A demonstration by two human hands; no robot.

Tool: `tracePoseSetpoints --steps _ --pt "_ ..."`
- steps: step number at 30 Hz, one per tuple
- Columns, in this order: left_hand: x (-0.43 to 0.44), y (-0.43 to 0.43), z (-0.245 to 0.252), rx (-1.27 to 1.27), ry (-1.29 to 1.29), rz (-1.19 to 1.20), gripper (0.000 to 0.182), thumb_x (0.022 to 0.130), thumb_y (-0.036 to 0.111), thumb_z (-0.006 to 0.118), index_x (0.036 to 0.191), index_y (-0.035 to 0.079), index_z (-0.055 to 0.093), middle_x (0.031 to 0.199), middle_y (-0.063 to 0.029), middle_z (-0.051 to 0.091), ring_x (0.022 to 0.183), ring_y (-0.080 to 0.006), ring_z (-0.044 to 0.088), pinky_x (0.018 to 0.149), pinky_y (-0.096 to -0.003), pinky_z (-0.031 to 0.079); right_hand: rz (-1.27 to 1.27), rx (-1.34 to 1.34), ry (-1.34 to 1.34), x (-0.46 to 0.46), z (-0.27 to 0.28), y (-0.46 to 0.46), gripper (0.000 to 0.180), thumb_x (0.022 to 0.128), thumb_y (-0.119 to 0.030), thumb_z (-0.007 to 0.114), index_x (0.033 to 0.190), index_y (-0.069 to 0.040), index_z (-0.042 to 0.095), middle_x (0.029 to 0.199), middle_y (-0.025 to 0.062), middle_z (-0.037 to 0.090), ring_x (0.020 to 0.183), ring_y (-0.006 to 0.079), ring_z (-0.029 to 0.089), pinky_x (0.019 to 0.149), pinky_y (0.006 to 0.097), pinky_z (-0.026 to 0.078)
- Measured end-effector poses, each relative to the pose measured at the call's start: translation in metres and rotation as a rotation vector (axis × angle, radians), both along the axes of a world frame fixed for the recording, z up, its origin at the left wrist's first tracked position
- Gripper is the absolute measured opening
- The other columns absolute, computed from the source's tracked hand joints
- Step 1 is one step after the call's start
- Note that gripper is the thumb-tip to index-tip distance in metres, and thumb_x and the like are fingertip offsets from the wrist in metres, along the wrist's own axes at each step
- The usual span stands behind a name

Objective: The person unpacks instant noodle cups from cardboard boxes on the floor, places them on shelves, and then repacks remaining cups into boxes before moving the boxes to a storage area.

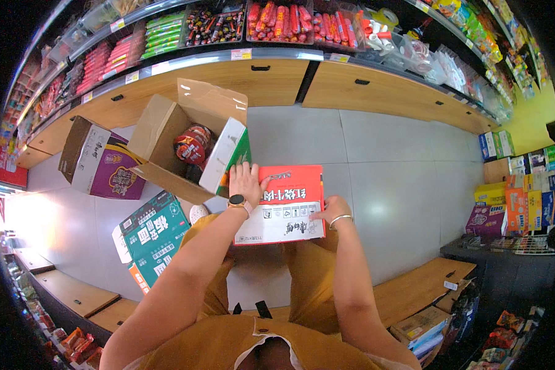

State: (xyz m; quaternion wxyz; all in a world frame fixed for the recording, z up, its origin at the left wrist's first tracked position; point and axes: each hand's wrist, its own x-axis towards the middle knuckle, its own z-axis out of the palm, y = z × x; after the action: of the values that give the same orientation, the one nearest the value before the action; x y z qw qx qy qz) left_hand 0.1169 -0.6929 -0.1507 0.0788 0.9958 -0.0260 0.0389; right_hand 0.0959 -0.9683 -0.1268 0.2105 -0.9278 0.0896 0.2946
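Note:
A flattened red and white carton (pixel 282 222) with printed writing lies across my knees. My left hand (pixel 246 185) rests spread on its upper left edge, beside the green and white flap of an open cardboard box (pixel 159 134). Inside that box are several instant noodle cups (pixel 192 144) with red and black lids. My right hand (pixel 335 210) is at the right edge of the red carton, its thumb over the top face and its fingers partly hidden beside the edge.
A purple carton (pixel 115 166) stands left of the open box, and a flattened green carton (pixel 152 236) lies on the tiled floor (pixel 388 185). Ahead run wooden drawers (pixel 259 81) below snack shelves (pixel 222 27). Stacked boxes (pixel 518 203) stand at the right.

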Motion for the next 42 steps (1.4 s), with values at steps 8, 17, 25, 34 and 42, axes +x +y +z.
tracePoseSetpoints --steps 8,17,25,34,42 --pt "0.001 0.001 -0.008 -0.052 -0.045 -0.019 0.048 0.091 0.048 0.056 0.112 0.005 0.055 0.108 -0.0166 0.055 0.113 -0.0329 0.049 0.109 -0.0481 0.029 -0.302 0.216 0.317 -0.045 -0.01 0.008 0.066 0.067 -0.043 0.085 0.103 0.008 0.067 0.099 0.0229 0.07 0.091 0.0359 0.069 0.077 0.0383 0.056" --pt "-0.087 -0.031 -0.007 -0.19 0.522 0.26 0.075 0.084 0.064 0.058 0.12 -0.001 0.043 0.114 -0.0253 0.058 0.106 -0.035 0.06 0.084 -0.0486 0.049 -0.391 0.25 -0.571 0.021 -0.033 0.02 0.101 0.06 -0.054 0.085 0.132 0.005 0.047 0.122 0.0295 0.059 0.115 0.04 0.059 0.09 0.0482 0.05" --pt "-0.104 -0.038 0.015 -0.373 -0.086 0.147 0.101 0.073 0.028 0.08 0.146 -0.006 0.018 0.149 -0.0315 0.023 0.137 -0.0477 0.027 0.114 -0.0535 0.024 -0.005 -0.045 -0.321 0.002 -0.006 0.066 0.101 0.073 -0.042 0.074 0.148 0.003 0.024 0.147 0.0355 0.027 0.131 0.051 0.038 0.101 0.0665 0.035" --pt "0.016 -0.087 -0.004 -0.176 0.074 -0.252 0.077 0.073 0.026 0.07 0.139 -0.001 0.041 0.149 -0.0232 0.031 0.141 -0.0408 0.026 0.114 -0.0604 0.02 -0.002 0.124 -0.459 0.015 -0.025 0.054 0.071 0.08 -0.024 0.06 0.142 0.003 0.039 0.145 0.0298 0.038 0.136 0.0453 0.034 0.114 0.0538 0.027" --pt "0.038 -0.087 0.018 0.09 0.149 -0.357 0.065 0.072 0.018 0.07 0.131 0.003 0.046 0.139 -0.0185 0.042 0.124 -0.0389 0.045 0.099 -0.0617 0.041 -0.195 0.366 -0.477 0.009 -0.001 0.057 0.061 0.082 -0.011 0.052 0.141 0.001 0.041 0.144 0.0311 0.039 0.134 0.0486 0.035 0.116 0.0469 0.026"
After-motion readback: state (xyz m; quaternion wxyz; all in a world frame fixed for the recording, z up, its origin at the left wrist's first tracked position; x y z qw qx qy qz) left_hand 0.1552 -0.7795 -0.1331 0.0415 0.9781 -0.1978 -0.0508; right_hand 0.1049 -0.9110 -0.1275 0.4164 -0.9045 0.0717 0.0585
